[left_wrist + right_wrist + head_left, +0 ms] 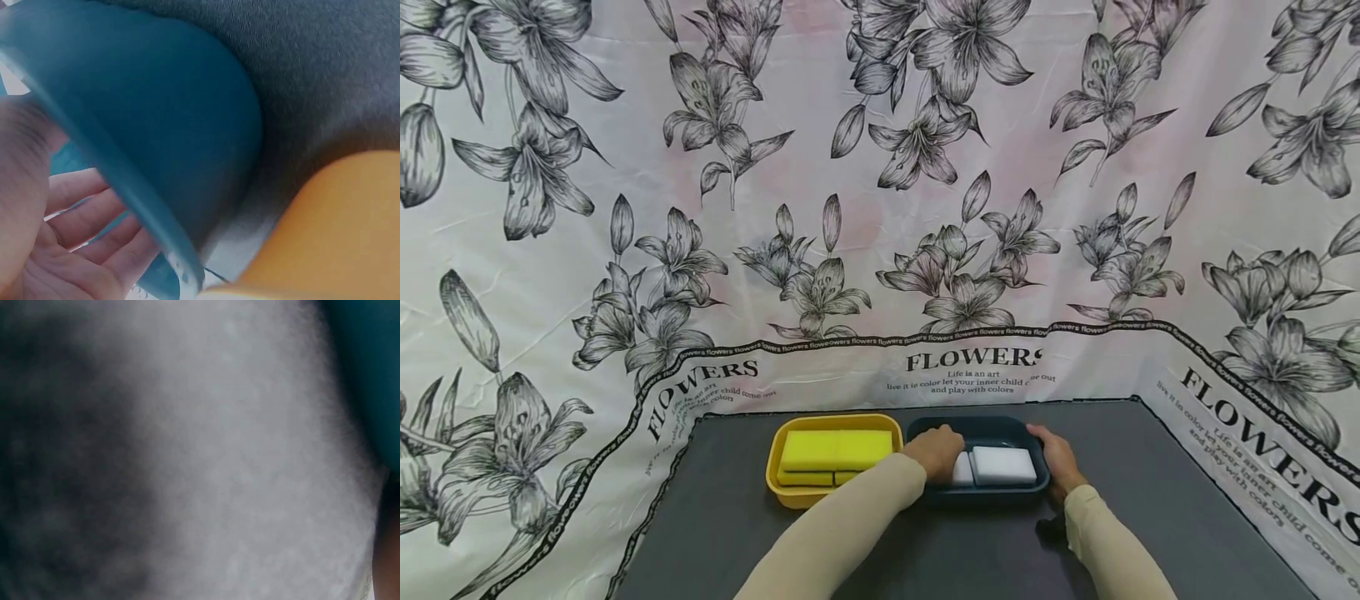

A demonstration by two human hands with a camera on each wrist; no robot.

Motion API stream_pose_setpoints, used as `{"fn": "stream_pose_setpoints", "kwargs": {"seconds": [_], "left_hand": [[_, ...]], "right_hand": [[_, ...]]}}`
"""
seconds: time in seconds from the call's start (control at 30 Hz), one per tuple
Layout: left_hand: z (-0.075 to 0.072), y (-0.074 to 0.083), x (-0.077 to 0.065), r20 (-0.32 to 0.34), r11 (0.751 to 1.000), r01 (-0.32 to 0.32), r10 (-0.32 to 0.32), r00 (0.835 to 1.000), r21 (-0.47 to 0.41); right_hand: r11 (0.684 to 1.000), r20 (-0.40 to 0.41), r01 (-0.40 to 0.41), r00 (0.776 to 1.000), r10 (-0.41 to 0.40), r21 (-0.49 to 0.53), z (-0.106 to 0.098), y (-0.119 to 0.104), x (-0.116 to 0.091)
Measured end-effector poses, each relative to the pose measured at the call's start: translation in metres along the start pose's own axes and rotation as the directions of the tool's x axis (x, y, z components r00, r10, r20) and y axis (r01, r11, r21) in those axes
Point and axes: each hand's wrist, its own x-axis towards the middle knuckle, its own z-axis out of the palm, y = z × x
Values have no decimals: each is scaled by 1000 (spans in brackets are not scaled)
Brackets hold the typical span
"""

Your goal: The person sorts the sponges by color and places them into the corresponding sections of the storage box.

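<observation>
My left hand reaches over the left end of a dark blue plastic basket, beside a white sponge block that it partly covers. In the left wrist view, its fingers extend loosely behind the basket's rim, and the palm shows nothing in it; the fingertips are hidden. A second white sponge block lies at the right in the basket. My right hand grips the basket's right end at the rim. Its wrist view is a close blur of grey and teal, with the grip itself out of sight.
A yellow basket stands just left of the blue one, stacked with yellow sponges. Both baskets are on a dark grey table. A flower-printed curtain closes off the back and sides. A small dark object lies by the right wrist.
</observation>
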Motion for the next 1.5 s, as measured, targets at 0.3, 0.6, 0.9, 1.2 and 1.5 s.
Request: {"fn": "stream_pose_setpoints", "kwargs": {"seconds": [0.3,0.6,0.9,1.2,1.5], "left_hand": [[-19,-15,-12,30,1000,-21,21,999,-11],[-39,-23,-25,42,997,-70,69,997,24],[-60,-34,-37,102,993,-118,117,988,5],[-83,-42,-63,158,985,-154,141,977,78],[-86,-46,-94,193,981,-156,132,972,116]], "right_hand": [[1000,21,-4,1000,4,31,0,2,2],[999,21,-7,1000,7,33,-1,1,2],[997,38,-5,999,2,78,-1,2,4],[998,42,6,999,-8,57,-2,2,4],[995,16,-15,1000,14,97,0,0,1]]}}
